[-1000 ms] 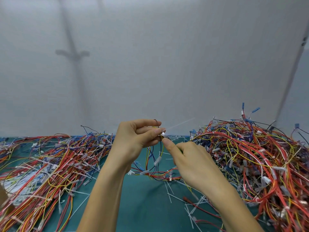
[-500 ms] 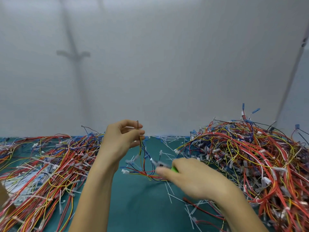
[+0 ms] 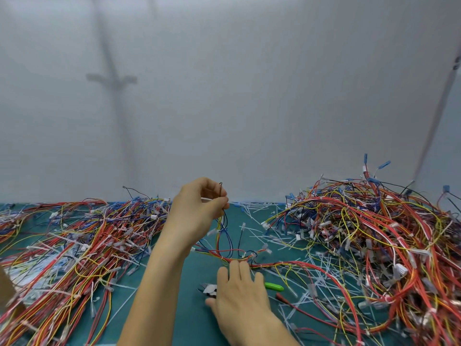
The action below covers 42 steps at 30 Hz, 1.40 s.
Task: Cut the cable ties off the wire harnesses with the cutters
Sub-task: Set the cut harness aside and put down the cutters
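My left hand [image 3: 197,211] is raised above the green mat and pinches the top of a thin wire harness [image 3: 225,236]. Its yellow, black, blue and red wires hang down and trail onto the mat. A short white strip shows between that hand's fingers. My right hand [image 3: 239,293] lies low on the mat, fingers stretched flat over the cutters [image 3: 209,288]. The metal jaws stick out to the left of the hand and a green handle tip [image 3: 274,286] to the right.
A large heap of wire harnesses [image 3: 374,233] fills the right side and a flatter spread of harnesses [image 3: 74,240] the left. Cut white cable ties [image 3: 259,213] litter the green mat [image 3: 189,318] between them. A grey wall stands close behind.
My right hand left the harness top, dropped to the mat with the cutters and now lies flat over them. My left hand shifted slightly left, still holding the harness up.
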{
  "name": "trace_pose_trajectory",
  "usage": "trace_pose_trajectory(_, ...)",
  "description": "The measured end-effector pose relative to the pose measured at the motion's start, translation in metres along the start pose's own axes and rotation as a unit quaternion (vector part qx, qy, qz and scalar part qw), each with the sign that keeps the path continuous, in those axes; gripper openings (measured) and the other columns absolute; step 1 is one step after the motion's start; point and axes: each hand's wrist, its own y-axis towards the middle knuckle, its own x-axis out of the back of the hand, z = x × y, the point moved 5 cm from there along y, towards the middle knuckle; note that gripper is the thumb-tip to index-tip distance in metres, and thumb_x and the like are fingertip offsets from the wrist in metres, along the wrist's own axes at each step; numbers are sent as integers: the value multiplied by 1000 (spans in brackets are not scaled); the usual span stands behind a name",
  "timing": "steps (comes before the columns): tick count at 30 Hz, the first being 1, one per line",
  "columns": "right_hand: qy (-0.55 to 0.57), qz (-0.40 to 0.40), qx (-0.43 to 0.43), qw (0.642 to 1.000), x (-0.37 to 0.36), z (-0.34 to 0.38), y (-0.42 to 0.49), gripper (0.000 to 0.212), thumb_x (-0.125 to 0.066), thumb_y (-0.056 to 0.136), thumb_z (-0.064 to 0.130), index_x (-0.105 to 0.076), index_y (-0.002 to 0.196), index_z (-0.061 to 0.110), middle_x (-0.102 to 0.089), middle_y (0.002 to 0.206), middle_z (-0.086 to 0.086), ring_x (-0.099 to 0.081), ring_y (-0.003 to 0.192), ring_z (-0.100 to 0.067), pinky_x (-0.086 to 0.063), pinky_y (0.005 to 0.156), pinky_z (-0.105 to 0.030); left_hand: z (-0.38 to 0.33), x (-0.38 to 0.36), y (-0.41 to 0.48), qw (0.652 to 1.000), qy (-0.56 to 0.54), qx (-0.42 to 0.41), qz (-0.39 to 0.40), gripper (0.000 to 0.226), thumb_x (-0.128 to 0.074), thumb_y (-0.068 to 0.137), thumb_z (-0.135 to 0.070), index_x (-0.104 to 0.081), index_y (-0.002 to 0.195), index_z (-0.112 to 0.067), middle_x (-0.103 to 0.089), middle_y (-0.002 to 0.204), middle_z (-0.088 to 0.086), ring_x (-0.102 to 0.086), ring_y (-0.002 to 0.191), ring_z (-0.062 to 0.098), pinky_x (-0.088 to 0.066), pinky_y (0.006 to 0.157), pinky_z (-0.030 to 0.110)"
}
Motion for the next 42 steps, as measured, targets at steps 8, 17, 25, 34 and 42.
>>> trace_pose_trajectory(8,-22,-90,61,994,-8,-3,4,54,-41,97,57,-44,125,10,-40,135,-13,-35,127,-28,-30,103,-43,1,-2,0,1000,6,2,0,10,-65,88,0,-65,85,-10,-71,84,8,-73,85,26,-57,87,49)
trace_pose_trajectory(17,-4,-62,68,996,-16,-6,7,53,-34,100,54,-38,127,9,-35,138,-13,-27,132,-28,-23,107,-44,0,-7,-1,1000,29,-5,5,13,-66,87,-2,-66,82,-14,-71,87,9,-71,88,30,-57,86,49)
trace_pose_trajectory(25,-3,-62,70,996,-18,-7,8,52,-32,101,54,-38,125,9,-35,134,-12,-28,128,-29,-24,105,-45,-2,-9,-3,999,45,-4,8,11,-66,88,-3,-66,84,-13,-71,90,9,-70,88,30,-57,86,47)
trace_pose_trajectory(34,-2,-59,72,996,-17,-8,7,52,-33,101,54,-38,125,9,-34,135,-12,-28,128,-28,-23,106,-45,-3,-12,-2,998,67,-10,9,7,-66,88,-5,-67,87,-12,-71,88,7,-70,86,29,-56,86,47)
trace_pose_trajectory(42,34,-72,81,994,-11,-9,5,53,-33,99,58,-41,123,12,-39,129,-8,-33,121,-28,-28,104,-41,1,-12,1,997,71,-6,-4,13,-67,87,-4,-65,83,-16,-70,90,5,-69,88,26,-55,88,47)
